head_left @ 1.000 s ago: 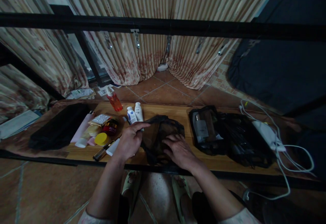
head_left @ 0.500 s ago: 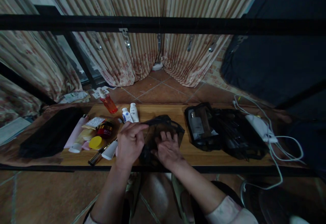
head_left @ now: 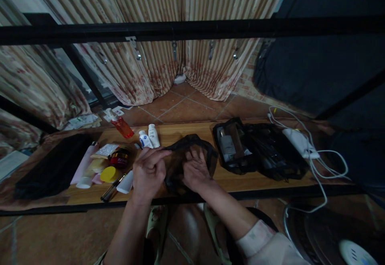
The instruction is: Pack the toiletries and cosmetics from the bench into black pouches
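A black mesh pouch (head_left: 174, 168) sits on the wooden board in front of me, its mouth facing up. My left hand (head_left: 149, 173) is closed at the pouch's left side, thumb and index finger pinching its rim. My right hand (head_left: 196, 170) reaches down inside the pouch with fingers stretched out against its inner wall; I see nothing held in it. Left of the pouch lie a white tube (head_left: 125, 182), a dark slim cosmetic tube (head_left: 110, 191), a yellow-lidded jar (head_left: 109, 174) and a dark red jar (head_left: 119, 157). Two small white bottles (head_left: 149, 137) stand behind my left hand.
An open mesh case (head_left: 237, 146) with bottles and dark items lies at right, beside a white power strip (head_left: 300, 142) with cables. At left are a black pouch (head_left: 54, 166), a pink tube (head_left: 84, 164) and an orange spray bottle (head_left: 122, 127). A black bar (head_left: 192, 31) crosses above.
My right hand has shifted slightly deeper into the pouch. My left hand keeps its pinch on the rim. The whole view has turned a little, so things appear moved leftward.
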`<state>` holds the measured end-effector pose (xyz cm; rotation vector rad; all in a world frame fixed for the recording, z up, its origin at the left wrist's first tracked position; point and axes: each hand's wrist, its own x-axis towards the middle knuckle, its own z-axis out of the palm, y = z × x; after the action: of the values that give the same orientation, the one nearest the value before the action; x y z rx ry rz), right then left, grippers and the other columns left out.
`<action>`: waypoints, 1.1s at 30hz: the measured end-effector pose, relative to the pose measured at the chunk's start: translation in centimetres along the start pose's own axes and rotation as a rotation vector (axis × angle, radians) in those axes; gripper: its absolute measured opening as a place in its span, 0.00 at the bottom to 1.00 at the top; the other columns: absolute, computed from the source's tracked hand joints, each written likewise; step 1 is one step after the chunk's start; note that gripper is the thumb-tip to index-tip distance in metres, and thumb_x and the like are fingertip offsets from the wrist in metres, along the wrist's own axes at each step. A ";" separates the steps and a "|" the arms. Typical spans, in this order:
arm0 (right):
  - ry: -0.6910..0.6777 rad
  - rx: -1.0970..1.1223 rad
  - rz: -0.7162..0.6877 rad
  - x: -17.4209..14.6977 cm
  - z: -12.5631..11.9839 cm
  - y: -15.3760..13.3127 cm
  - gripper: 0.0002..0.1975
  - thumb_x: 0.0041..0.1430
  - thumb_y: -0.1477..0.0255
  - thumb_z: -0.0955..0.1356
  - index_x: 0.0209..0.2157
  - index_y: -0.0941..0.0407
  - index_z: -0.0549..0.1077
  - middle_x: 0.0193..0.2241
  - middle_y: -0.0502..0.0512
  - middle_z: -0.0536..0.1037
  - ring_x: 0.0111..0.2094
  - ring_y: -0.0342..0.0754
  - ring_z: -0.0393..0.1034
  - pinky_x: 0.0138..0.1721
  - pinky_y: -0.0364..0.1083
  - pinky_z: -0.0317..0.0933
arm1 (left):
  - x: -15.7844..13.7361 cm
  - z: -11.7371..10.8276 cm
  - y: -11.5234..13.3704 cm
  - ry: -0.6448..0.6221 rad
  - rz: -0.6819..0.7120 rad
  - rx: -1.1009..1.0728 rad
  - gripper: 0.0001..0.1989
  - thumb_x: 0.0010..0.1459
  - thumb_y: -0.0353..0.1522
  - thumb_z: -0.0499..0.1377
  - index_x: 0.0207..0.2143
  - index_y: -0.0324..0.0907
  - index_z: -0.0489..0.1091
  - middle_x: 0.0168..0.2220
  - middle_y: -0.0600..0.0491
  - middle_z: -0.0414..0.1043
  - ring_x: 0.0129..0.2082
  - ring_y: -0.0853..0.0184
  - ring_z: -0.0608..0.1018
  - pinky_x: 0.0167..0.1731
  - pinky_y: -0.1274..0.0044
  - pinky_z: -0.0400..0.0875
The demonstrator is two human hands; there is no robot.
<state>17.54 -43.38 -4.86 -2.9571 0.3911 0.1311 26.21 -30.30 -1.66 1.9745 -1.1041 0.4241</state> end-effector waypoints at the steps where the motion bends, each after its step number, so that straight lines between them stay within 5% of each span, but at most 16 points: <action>1: 0.000 0.012 -0.003 -0.2 -0.1 0.1 0.19 0.54 0.65 0.65 0.44 0.59 0.75 0.55 0.65 0.68 0.63 0.63 0.43 0.62 0.61 0.30 | 0.0 0.2 -0.1 -0.007 -0.033 -0.011 0.16 0.54 0.23 0.51 0.35 0.44 0.77 0.37 0.54 0.77 0.38 0.67 0.76 0.43 0.74 0.70; 9: -0.011 0.169 0.063 -0.7 -0.5 -0.3 0.32 0.58 0.56 0.62 0.59 0.59 0.59 0.55 0.70 0.67 0.62 0.67 0.46 0.55 0.73 0.32 | -0.1 1.2 0.2 -0.067 -0.124 -0.100 0.17 0.55 0.23 0.49 0.35 0.44 0.76 0.36 0.55 0.77 0.38 0.68 0.76 0.42 0.76 0.70; 16: -0.039 0.130 -0.063 -0.2 0.2 0.3 0.35 0.54 0.49 0.63 0.58 0.54 0.63 0.59 0.68 0.60 0.64 0.67 0.38 0.57 0.70 0.23 | -0.1 1.5 -0.3 -0.068 -0.208 -0.083 0.18 0.54 0.23 0.49 0.38 0.42 0.76 0.40 0.52 0.76 0.43 0.67 0.76 0.48 0.74 0.69; 22: -0.057 0.176 -0.160 -0.3 0.3 1.8 0.37 0.52 0.50 0.66 0.60 0.54 0.60 0.60 0.63 0.60 0.65 0.63 0.38 0.60 0.65 0.22 | 0.2 0.9 -0.7 -0.203 -0.345 -0.096 0.20 0.52 0.23 0.48 0.42 0.42 0.74 0.44 0.52 0.76 0.46 0.64 0.76 0.51 0.71 0.69; 26: 0.027 0.279 -0.208 -0.5 -0.8 2.3 0.27 0.57 0.59 0.66 0.56 0.56 0.66 0.53 0.61 0.70 0.59 0.56 0.55 0.62 0.58 0.37 | 0.1 1.0 -0.2 -0.234 -0.380 -0.129 0.22 0.51 0.22 0.49 0.46 0.42 0.72 0.46 0.52 0.75 0.47 0.65 0.76 0.53 0.71 0.68; 29: 0.064 0.458 -0.222 -0.7 -1.8 2.6 0.19 0.61 0.67 0.63 0.53 0.55 0.68 0.48 0.58 0.74 0.51 0.50 0.67 0.54 0.49 0.56 | -0.3 1.7 0.4 -0.215 -0.362 -0.184 0.22 0.50 0.22 0.49 0.46 0.43 0.72 0.46 0.53 0.75 0.47 0.67 0.76 0.52 0.74 0.68; 33: 0.194 0.722 -0.179 -1.2 -2.5 3.2 0.14 0.62 0.68 0.61 0.46 0.52 0.73 0.41 0.53 0.78 0.42 0.47 0.73 0.44 0.46 0.65 | -0.7 2.5 1.1 -0.220 -0.360 -0.230 0.22 0.51 0.22 0.49 0.46 0.43 0.72 0.46 0.52 0.75 0.46 0.67 0.76 0.52 0.74 0.68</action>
<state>15.71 -46.55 -2.77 -2.2741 0.1448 -0.2664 24.66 -32.23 -3.06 1.9894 -0.8568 -0.1096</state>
